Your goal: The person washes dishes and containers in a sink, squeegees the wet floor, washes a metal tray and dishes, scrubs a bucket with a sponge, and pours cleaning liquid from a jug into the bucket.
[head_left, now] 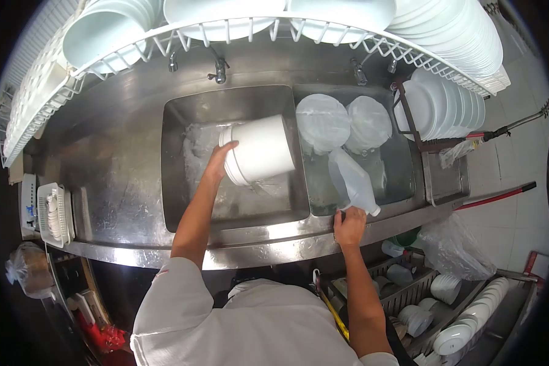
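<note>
My left hand grips the rim of a white plastic bucket, which lies tilted on its side over the left sink basin. Water and foam show on the floor of that basin, and the bucket's mouth faces left. At the front edge of the right basin, my right hand is closed around the handle end of a translucent plastic jug with a white cap. Beyond the jug, two round whitish stacks sit in the water; their exact kind is unclear.
Above the sinks runs a white dish rack with bowls and plates. More white plates stand at the right. Taps line the back wall. A small white basket is far left; crates of dishes stand below right.
</note>
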`<state>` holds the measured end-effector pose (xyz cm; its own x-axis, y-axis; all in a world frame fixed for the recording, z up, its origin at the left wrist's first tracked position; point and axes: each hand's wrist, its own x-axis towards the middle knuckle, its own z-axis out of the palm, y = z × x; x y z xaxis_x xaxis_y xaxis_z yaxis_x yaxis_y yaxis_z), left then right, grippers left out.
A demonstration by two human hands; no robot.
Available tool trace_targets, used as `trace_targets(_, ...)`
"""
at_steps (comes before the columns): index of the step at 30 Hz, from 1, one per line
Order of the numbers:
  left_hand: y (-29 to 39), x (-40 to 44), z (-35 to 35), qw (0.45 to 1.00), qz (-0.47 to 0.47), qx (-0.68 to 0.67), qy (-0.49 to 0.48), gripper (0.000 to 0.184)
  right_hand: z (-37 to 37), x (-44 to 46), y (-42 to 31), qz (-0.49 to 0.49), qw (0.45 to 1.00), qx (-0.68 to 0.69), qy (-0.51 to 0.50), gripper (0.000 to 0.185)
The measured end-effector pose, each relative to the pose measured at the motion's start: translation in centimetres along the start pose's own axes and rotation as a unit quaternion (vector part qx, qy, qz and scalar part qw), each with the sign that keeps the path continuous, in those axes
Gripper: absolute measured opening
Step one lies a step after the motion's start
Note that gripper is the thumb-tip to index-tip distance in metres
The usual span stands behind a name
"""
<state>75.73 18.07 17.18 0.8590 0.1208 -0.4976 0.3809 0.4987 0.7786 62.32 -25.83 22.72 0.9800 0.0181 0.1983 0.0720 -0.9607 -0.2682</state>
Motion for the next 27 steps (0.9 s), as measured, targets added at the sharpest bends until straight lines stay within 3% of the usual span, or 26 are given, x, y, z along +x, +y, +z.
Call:
trace_targets(5, 2.0, 0.5, -1.3, 0.99, 0.018, -0.122, -0.062, 0.061, 0.0, 0.0, 0.2, -0.017, 1.0, 0.006, 0.012, 0.023)
trace_targets(10, 4.5, -0.6, -1.3, 0.967, 0.114, -0.226, -0.034, 0.059, -0.3, 0.0, -0.2, -0.009, 1.0, 0.011, 0.012, 0.023)
trace_targets(14, 7.3, -1.4, -1.9, 0.939, 0.181, -0.284, -0.071, 0.056, -0.2, -0.3, 0.1, -0.009, 1.0, 0.015, 0.015, 0.023)
trace_targets(17, 7.9, -1.0, -4.8, 0.952, 0.22, -0.203, -0.061, 0.053, 0.1, -0.3, 0.1, -0.01, 0.999, 0.026, 0.021, 0.023)
trace_targets(21, 9.6, -4.9, -5.9, 0.982, 0.143, -0.112, -0.059, 0.057, -0.2, -0.5, 0.0, -0.014, 0.999, 0.025, 0.023, 0.022)
trace_targets(23, 11.6, -8.4, -5.8, 0.986, 0.167, 0.013, -0.002, 0.054, -0.2, -0.5, 0.0, -0.016, 0.999, 0.021, 0.029, 0.024)
trace_targets(25, 14.2, -12.5, -5.3, 0.966, 0.196, 0.168, 0.033, 0.05, 0.0, -0.4, -0.2, -0.018, 0.999, 0.019, 0.032, 0.025)
trace_targets(27, 18.3, -17.5, -3.8, 0.894, 0.21, 0.385, 0.092, 0.037, 0.0, -0.5, 0.1, -0.018, 0.999, 0.014, 0.029, 0.025)
